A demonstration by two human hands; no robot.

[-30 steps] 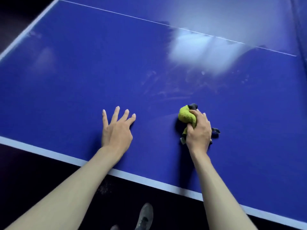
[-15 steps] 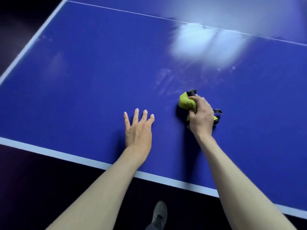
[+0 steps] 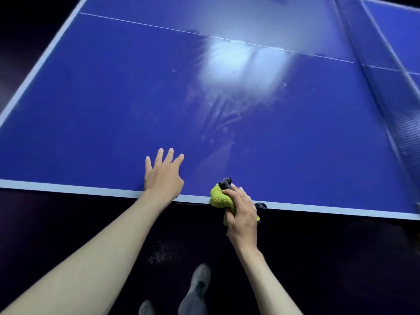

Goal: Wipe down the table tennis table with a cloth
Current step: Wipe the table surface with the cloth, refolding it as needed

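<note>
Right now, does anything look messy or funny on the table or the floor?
Yes. Whitish smears and specks streak the blue table ahead of the cloth. Pale crumbs speckle the dark floor below the edge.

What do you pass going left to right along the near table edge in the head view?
Left hand → yellow-green cloth → right hand → net at the far right.

floor [image 3: 329, 264]: dark, below near table edge | pale specks [image 3: 160, 253]: scattered on floor | grey shoe [image 3: 200, 280]: toe pointing toward table | second shoe [image 3: 146, 308]: partly cut off at bottom
</note>
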